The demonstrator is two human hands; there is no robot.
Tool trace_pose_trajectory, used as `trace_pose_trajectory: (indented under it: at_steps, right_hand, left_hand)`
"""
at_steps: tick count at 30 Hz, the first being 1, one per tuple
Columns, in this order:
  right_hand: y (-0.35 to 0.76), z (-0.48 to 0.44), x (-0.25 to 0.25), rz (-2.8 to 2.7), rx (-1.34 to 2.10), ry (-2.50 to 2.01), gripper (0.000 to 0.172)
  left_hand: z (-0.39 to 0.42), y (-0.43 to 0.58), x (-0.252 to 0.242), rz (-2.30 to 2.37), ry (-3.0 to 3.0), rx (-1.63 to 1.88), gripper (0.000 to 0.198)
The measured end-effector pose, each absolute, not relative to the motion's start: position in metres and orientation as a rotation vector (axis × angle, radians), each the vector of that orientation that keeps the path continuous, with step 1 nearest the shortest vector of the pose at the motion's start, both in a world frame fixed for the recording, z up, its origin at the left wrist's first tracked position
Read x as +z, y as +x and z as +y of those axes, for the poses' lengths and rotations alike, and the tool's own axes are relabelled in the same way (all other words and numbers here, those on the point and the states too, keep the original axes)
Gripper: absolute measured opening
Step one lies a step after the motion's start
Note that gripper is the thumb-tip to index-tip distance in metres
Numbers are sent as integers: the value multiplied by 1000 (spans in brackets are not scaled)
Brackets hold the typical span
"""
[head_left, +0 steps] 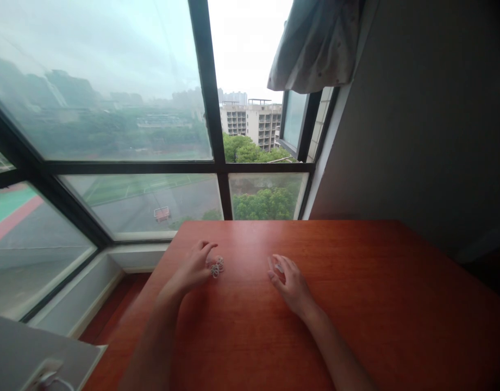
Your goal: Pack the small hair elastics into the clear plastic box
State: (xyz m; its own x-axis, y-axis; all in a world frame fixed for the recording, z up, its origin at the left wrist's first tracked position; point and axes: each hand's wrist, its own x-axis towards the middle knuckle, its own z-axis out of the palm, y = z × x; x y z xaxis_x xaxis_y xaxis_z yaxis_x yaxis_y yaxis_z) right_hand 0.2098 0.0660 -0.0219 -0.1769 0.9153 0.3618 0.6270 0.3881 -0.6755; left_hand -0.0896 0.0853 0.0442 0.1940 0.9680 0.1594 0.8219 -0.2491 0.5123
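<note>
On the red-brown wooden table [250, 326] lies a small tangled cluster of silvery-grey rings or loops [216, 267]; their exact kind is too small to tell. My left hand [196, 266] is just left of this cluster, thumb and fingers apart, with the thumb tip close to the rings. Across a gap of tabletop, my right hand [289, 282] curves its fingers over a small pale, shiny thing [279, 267]. That thing shows only in part between thumb and fingers, which stay apart. Whether the right fingers touch it I cannot tell.
Beyond the table's far edge stand dark-framed windows [219, 168], one pane swung outward [294, 122]. A grey curtain [315, 49] hangs bunched at the upper right. A dark wall [417, 136] rises on the right. At the lower left is a white panel [62, 353] with a cable.
</note>
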Motion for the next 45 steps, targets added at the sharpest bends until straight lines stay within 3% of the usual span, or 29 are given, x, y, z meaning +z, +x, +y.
trace_pose_trajectory:
  at_steps: [6, 18, 26, 32, 38, 45]
  right_hand:
    - [209, 66, -22, -1889, 516, -1321, 51]
    - [209, 66, -20, -1836, 550, -1299, 50]
    - [215, 67, -16, -1654, 634, -1334, 52]
    - [219, 72, -18, -1533, 729, -1392, 61]
    - [224, 80, -23, -1178, 989, -1466, 69]
    - [235, 86, -27, -1304, 722, -1604, 63]
  left_hand:
    - [87, -88, 41, 1681, 2179, 618, 66]
    - [79, -89, 63, 1482, 1664, 977, 70]
    - [89, -62, 35, 1356, 1513, 1055, 77]
    - [102, -38, 8, 1680, 2044, 1015, 65]
    - [102, -45, 15, 2019, 2157, 811, 51]
    - [97, -74, 27, 2154, 2071, 597, 31]
